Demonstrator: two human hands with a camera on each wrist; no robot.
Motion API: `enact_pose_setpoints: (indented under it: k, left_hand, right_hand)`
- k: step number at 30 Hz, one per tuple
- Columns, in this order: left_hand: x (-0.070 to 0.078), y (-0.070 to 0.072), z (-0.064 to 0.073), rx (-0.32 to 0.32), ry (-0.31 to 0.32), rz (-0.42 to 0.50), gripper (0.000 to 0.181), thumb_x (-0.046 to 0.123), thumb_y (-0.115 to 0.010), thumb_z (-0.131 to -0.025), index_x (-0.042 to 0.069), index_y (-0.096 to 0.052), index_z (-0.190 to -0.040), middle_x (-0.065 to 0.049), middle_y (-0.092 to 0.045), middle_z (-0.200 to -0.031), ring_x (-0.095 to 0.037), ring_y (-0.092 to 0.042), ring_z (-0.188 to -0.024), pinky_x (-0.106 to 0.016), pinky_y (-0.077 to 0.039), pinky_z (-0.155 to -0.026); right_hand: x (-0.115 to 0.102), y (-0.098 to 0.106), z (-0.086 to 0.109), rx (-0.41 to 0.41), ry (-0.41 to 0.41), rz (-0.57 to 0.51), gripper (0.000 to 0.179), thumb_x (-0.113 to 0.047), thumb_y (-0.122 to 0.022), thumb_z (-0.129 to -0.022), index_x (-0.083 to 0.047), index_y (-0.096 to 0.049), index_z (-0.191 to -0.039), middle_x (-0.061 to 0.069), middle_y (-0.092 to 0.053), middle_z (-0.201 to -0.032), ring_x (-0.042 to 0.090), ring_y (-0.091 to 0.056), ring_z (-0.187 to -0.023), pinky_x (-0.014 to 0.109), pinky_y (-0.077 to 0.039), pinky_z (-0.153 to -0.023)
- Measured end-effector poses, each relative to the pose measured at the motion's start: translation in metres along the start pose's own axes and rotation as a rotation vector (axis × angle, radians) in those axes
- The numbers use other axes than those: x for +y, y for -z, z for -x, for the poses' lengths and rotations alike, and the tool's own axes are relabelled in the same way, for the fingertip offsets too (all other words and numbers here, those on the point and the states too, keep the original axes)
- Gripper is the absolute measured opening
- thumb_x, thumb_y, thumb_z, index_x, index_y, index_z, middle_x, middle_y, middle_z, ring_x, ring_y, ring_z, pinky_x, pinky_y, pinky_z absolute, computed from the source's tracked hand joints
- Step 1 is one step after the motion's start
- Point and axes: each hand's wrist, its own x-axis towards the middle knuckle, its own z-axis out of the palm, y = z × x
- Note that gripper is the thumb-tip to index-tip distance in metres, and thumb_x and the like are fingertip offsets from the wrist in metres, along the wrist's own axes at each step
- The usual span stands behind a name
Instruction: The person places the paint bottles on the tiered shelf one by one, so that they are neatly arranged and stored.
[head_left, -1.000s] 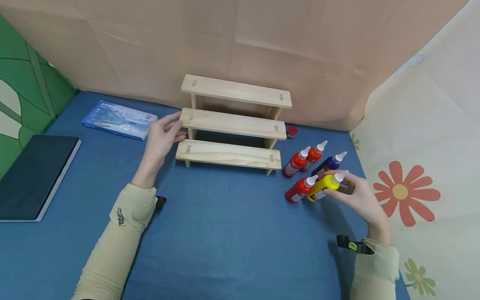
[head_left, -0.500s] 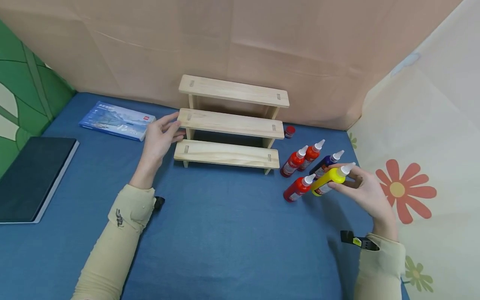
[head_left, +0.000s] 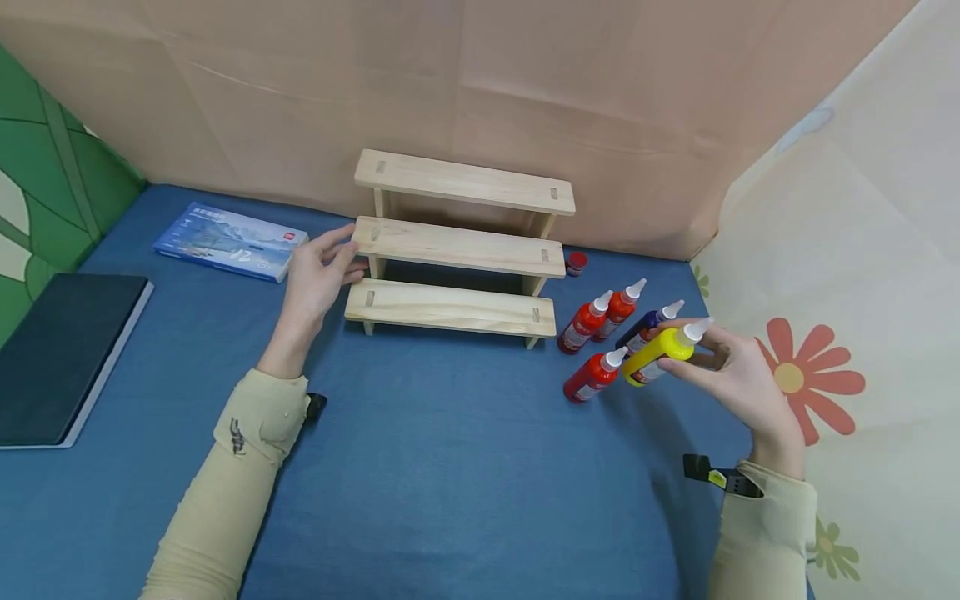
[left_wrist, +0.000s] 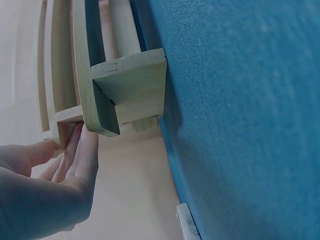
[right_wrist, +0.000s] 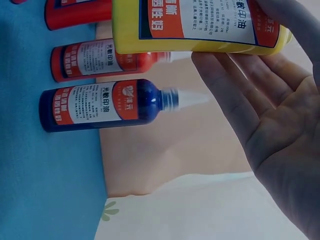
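My right hand (head_left: 750, 387) pinches a yellow stamp-ink bottle (head_left: 662, 353) with a white pointed nozzle, its thumb on the near side. In the right wrist view the bottle's base is raised off the blue tabletop, above a dark blue ink bottle (right_wrist: 102, 106). Three red ink bottles stand left of it: a front one (head_left: 591, 380), a middle one (head_left: 579, 328) and a rear one (head_left: 617, 312). My left hand (head_left: 315, 271) grips the left end of a three-tier wooden shelf (head_left: 457, 247) at its middle board, thumb and fingers on opposite faces. The shelf's boards hold nothing.
A small red-lidded jar (head_left: 576, 263) stands just right of the shelf. On the left lie a blue flat box (head_left: 232, 240) and a dark notebook (head_left: 67, 358). A brown backdrop (head_left: 637, 125) rises behind; a flowered white panel (head_left: 885, 250) borders the right side.
My right hand has raised the yellow ink bottle and moved it right, away from the front red bottle. My left hand keeps its hold on the shelf. The head view has shifted slightly.
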Motion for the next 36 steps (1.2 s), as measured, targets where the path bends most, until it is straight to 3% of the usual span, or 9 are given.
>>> enact_pose_setpoints:
  k: [6, 12, 20, 36]
  left_hand:
    - [0.0, 0.001, 0.001, -0.009, -0.006, 0.014, 0.047, 0.016, -0.053, -0.115, -0.001, -0.049, -0.158, -0.029, -0.06, -0.146, -0.04, -0.071, -0.117, -0.024, -0.063, -0.091]
    - [-0.001, -0.001, 0.001, -0.01, -0.014, 0.011, 0.047, 0.016, -0.053, -0.115, -0.001, -0.048, -0.159, -0.029, -0.059, -0.147, -0.045, -0.068, -0.12, -0.025, -0.063, -0.092]
    - [-0.001, -0.001, 0.002, -0.001, -0.04, 0.0, 0.046, 0.015, -0.054, -0.115, -0.002, -0.05, -0.157, -0.028, -0.06, -0.147, -0.047, -0.069, -0.118, -0.023, -0.063, -0.089]
    - [-0.001, -0.001, 0.002, 0.01, -0.053, -0.017, 0.044, 0.014, -0.053, -0.115, -0.002, -0.052, -0.156, -0.029, -0.062, -0.144, -0.04, -0.073, -0.112, -0.024, -0.063, -0.089]
  right_hand:
    - [-0.005, 0.001, -0.004, 0.01, 0.014, -0.01, 0.047, 0.001, -0.085, -0.09, 0.002, -0.069, -0.134, -0.017, -0.068, -0.12, 0.002, -0.063, -0.111, 0.009, -0.057, -0.085]
    - [-0.011, 0.005, -0.012, 0.021, 0.066, -0.058, 0.047, 0.009, -0.082, -0.089, 0.003, -0.07, -0.134, -0.004, -0.071, -0.126, 0.008, -0.065, -0.113, 0.012, -0.058, -0.086]
    - [-0.018, 0.007, -0.019, 0.03, 0.051, -0.052, 0.047, 0.005, -0.083, -0.091, -0.001, -0.07, -0.136, -0.012, -0.071, -0.124, 0.01, -0.066, -0.111, 0.011, -0.058, -0.086]
    - [-0.037, 0.01, -0.031, 0.057, 0.075, -0.079, 0.045, 0.005, -0.082, -0.091, 0.001, -0.07, -0.135, -0.008, -0.073, -0.123, 0.011, -0.069, -0.108, 0.013, -0.059, -0.086]
